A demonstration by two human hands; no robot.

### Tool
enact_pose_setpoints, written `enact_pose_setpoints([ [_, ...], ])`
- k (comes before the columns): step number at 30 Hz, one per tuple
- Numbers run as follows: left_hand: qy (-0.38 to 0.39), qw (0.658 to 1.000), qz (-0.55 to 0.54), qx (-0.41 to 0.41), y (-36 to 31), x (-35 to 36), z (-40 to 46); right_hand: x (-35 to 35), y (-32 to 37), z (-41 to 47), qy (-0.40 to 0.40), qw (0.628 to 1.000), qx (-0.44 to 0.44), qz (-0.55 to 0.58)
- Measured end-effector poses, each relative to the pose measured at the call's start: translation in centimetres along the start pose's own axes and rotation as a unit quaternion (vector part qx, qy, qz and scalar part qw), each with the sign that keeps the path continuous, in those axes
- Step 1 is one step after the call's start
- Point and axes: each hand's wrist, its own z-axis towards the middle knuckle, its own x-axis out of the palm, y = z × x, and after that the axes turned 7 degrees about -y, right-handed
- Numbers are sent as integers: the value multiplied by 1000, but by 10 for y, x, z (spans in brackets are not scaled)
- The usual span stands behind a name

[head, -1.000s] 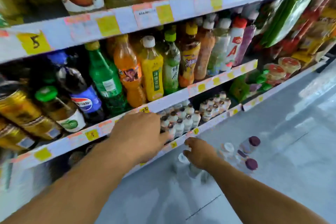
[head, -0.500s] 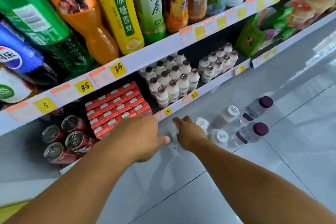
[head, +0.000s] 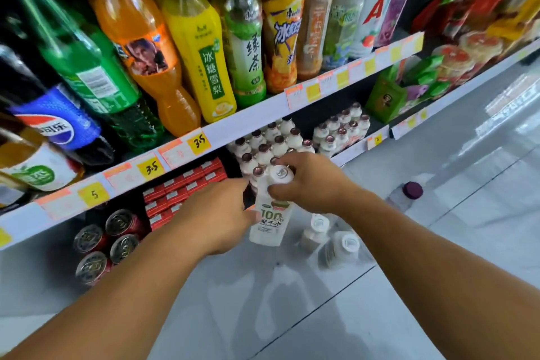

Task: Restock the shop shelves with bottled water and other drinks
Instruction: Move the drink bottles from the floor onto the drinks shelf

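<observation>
Right hand (head: 311, 184) grips white bottle (head: 270, 221) neck; left hand (head: 217, 218) touches side (fingers hidden, grip unclear).

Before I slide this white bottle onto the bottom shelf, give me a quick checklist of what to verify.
1. Right hand holds the white bottle at its cap: ok.
2. Left hand steadies the bottle's side: ok.
3. Bottle is upright: ok.
4. Free slot beside the small brown-capped bottles: cannot tell, the hands hide it.
5. Red cartons lie clear of the bottle's path: ok.
6. More bottles on the floor wait to be shelved: ok.
</observation>
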Motion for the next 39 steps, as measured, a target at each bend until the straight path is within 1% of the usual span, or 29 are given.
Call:
enact_pose_setpoints([
  [2,-12,995,-102,16,-10,-25,-4,-39,32,-7,-17,998,-39,42],
  [4,-17,979,-202,40,-23,-53,-12,-77,63,-18,-36,992,-82,89],
  [5,-30,971,-230,47,-28,-68,-16,-95,78,-24,-44,987,-104,111],
  [9,-94,947,-295,85,-50,-128,-36,-157,128,-44,-82,967,-165,175],
  [14,-110,911,-376,129,-82,-190,-58,-208,171,-58,-150,943,-192,228],
  [18,-124,900,-396,134,-98,-216,-68,-219,183,-64,-245,908,-196,278],
  [20,-147,901,-392,116,-104,-225,-71,-215,181,-65,-287,893,-187,293],
  [21,-165,899,-391,110,-105,-229,-71,-211,178,-66,-294,891,-185,293],
  [25,-220,876,-414,112,-113,-241,-64,-186,165,-64,-260,905,-176,287],
  [27,-244,870,-415,106,-117,-245,-59,-181,163,-61,-255,913,-169,271],
  [32,-293,869,-385,101,-124,-254,-40,-185,171,-47,-294,924,-162,184],
  [34,-325,868,-357,119,-127,-259,-33,-190,176,-38,-301,924,-152,179],
  [36,-359,863,-326,142,-130,-267,-28,-199,181,-26,-314,918,-160,183],
  [37,-363,861,-319,157,-131,-272,-25,-204,184,-20,-325,914,-165,181],
  [39,-347,866,-309,183,-130,-279,-21,-217,190,-7,-349,906,-166,173],
])
